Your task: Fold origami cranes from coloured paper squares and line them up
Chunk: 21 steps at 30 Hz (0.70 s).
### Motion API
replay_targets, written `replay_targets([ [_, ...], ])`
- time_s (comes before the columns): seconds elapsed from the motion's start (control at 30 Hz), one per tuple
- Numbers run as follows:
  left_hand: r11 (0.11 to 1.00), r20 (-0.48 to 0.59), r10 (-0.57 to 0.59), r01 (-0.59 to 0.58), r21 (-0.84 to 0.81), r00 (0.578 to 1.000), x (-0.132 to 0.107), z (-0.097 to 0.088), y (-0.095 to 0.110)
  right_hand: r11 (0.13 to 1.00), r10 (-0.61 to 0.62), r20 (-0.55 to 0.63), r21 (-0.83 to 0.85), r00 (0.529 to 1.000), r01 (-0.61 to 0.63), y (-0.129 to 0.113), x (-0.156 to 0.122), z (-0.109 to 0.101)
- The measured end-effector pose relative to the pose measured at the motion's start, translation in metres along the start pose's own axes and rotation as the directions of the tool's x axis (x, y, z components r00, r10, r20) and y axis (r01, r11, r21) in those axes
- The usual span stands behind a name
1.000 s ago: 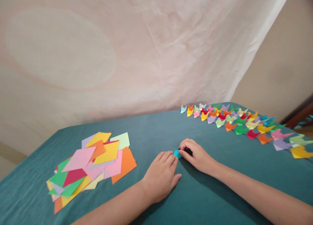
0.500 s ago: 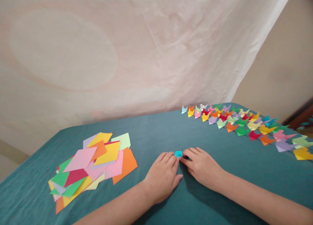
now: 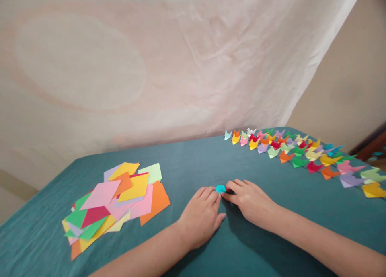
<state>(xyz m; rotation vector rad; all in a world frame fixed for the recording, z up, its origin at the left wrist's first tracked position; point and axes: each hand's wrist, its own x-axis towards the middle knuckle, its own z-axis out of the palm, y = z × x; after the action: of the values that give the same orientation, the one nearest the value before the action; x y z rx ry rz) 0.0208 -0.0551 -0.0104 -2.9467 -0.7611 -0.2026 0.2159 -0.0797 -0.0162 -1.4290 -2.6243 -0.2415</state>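
Observation:
A small folded turquoise paper (image 3: 220,188) lies on the teal tablecloth (image 3: 193,164) just beyond my fingertips. My left hand (image 3: 200,216) rests palm down, fingers stretched forward and touching the paper's near left edge. My right hand (image 3: 249,198) lies beside it, fingers curled and pressing on the paper's right side. Most of the paper is hidden under my fingers.
A loose heap of coloured paper squares (image 3: 114,198) lies at the left. Rows of several folded paper cranes (image 3: 301,152) run along the far right of the table. A pale cloth backdrop (image 3: 150,68) hangs behind the table.
My right hand slid back toward me, then flattened over the turquoise paper, and a dark spot under its fingers is no longer seen. My left hand barely moved.

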Motion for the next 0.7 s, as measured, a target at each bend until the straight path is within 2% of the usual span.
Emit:
replay_targets([
  [0.17, 1.000, -0.008, -0.005, 0.005, 0.005, 1.000, 0.000, 0.000, -0.001, 1.000, -0.004, 0.042, 0.004, 0.999, 0.004, 0.002, 0.000, -0.003],
  [0.43, 1.000, -0.005, -0.009, 0.009, -0.026, 1.000, -0.003, -0.008, -0.007, 1.000, -0.007, 0.025, 0.004, 1.000, 0.007, 0.002, 0.001, -0.003],
  [0.57, 0.995, 0.009, 0.046, -0.045, -0.090, 0.999, -0.004, -0.009, -0.012, 1.000, -0.006, 0.018, 0.022, 1.000, 0.006, 0.003, 0.000, -0.001],
  [0.7, 0.984, 0.028, 0.106, -0.101, -0.144, 0.994, -0.004, -0.008, -0.019, 0.999, 0.003, 0.063, 0.037, 0.998, -0.006, 0.004, 0.000, -0.002],
])
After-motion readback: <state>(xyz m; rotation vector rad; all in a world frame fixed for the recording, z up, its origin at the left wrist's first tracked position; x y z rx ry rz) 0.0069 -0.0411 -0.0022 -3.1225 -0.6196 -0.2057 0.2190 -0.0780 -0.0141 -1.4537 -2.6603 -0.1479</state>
